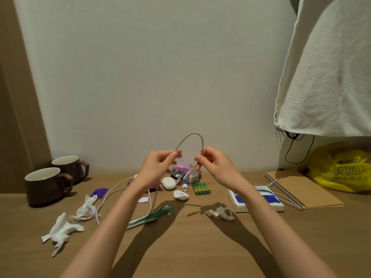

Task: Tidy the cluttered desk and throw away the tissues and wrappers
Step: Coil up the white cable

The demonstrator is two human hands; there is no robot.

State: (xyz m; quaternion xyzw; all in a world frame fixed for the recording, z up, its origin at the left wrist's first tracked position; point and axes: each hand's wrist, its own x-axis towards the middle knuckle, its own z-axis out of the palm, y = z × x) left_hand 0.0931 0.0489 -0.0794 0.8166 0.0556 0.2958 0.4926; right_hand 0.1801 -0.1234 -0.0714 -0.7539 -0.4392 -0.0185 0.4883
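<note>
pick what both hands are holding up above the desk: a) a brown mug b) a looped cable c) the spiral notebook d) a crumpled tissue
b: the left hand and the right hand each pinch the pale cable, which arches in a loop between them above the desk.

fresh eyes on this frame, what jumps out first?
The left hand and right hand, held mid-frame above the desk, each pinch a pale cable bent into an arch between them. Crumpled tissues lie at the front left and just right of centre. Two brown mugs stand at the far left, and a yellow bag sits at the far right.
</note>
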